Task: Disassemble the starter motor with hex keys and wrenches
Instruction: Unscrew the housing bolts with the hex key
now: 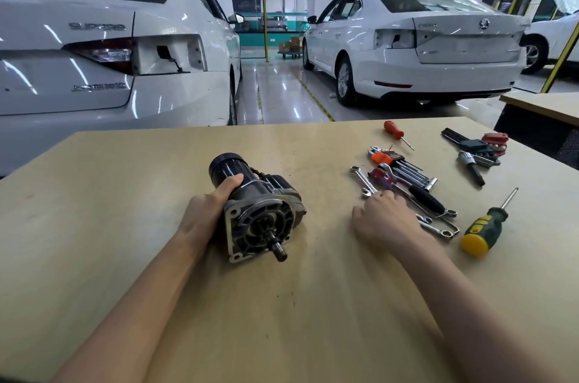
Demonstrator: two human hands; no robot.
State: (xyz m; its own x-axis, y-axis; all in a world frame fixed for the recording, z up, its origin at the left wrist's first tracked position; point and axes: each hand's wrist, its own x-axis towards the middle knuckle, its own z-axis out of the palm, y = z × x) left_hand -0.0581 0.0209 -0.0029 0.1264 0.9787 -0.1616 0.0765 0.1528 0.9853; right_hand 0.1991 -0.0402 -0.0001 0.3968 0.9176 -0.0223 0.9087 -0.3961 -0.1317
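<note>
- The starter motor (255,204) lies on its side near the middle of the wooden workbench (125,226), black body toward 11 o'clock, flange and shaft toward 5 o'clock.
- The left hand (206,210) grips the motor's body, thumb curled over the top, steadying it.
- The right hand (383,218) reaches to 3 o'clock of the motor, over the pile of combination wrenches (363,180); its fingers curl down among the tools, but whether they hold one I cannot tell.
- By my reading this is the tool-picking step; no fastener looks loosened yet.
- Next, a wrench or key matching the housing bolts must be picked out.
- The one container is the orange holder (383,158) at 2 o'clock, carrying the hex keys (410,169).
- A green-and-yellow screwdriver (485,226) lies at 3 o'clock, apart from the pile.
</note>
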